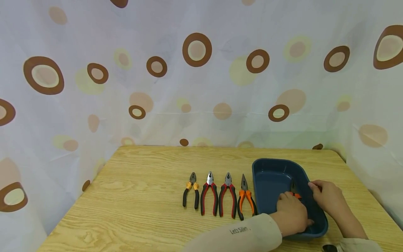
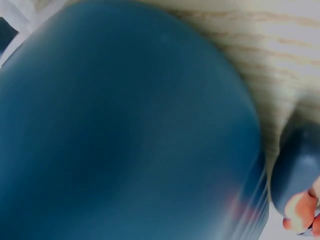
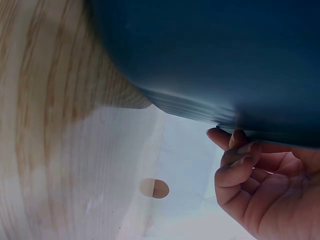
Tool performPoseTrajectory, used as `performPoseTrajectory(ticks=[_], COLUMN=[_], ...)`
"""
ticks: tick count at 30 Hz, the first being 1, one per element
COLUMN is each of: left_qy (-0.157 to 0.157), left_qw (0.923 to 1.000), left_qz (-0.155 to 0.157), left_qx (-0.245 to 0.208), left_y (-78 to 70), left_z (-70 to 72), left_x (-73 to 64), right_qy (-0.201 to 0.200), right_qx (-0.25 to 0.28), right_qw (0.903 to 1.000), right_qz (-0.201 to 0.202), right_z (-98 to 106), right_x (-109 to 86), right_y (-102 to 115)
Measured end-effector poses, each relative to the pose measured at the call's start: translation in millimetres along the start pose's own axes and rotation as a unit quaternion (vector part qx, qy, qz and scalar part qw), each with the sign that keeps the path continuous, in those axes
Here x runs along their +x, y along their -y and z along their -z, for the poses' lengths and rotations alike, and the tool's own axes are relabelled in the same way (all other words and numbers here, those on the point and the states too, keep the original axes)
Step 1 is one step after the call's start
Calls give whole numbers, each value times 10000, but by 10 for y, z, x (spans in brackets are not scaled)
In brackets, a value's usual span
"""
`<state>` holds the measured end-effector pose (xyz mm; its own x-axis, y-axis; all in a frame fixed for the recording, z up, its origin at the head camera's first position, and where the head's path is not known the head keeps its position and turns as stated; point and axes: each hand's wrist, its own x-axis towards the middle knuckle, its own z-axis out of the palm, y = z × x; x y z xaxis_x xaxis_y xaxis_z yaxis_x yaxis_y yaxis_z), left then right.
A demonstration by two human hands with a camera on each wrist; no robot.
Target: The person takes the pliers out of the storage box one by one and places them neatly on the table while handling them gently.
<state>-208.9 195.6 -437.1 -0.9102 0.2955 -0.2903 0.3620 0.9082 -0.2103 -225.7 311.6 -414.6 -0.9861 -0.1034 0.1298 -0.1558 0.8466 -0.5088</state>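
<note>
A dark blue tray sits at the right of the table. My left hand reaches down inside it, fingers curled over a pair of pliers with dark jaws and an orange-red part by the joint; its handles are hidden under the hand. At the tray's right side my right hand grips the rim. The right wrist view has the right hand's curled fingers against the tray's outer wall. The left wrist view is mostly filled by the tray's outside wall.
Left of the tray, several pliers lie in a row, jaws pointing away: yellow-and-black pliers, two red-and-black pliers, and orange-handled long-nose pliers close to the tray wall. A patterned curtain hangs behind the wooden table.
</note>
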Motion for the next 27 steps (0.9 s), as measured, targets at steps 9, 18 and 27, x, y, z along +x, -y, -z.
performPoseTrajectory(ticks=[9,18,27], left_qy=[-57,59,-165], left_qw=[9990,9964,9932], left_qz=[403,776,800], left_qx=[-158,-345,-835], left_y=[-70,-83,12], left_z=[-32,-9,18], left_x=[13,49,43], right_qy=[14,71,-9], right_qx=[46,78,64], right_qw=[10000,9999,10000], right_qz=[-16,-80,-18], right_z=[-15,-12,-16], right_x=[-14,-10,-3], right_y=[-34,-27,-31])
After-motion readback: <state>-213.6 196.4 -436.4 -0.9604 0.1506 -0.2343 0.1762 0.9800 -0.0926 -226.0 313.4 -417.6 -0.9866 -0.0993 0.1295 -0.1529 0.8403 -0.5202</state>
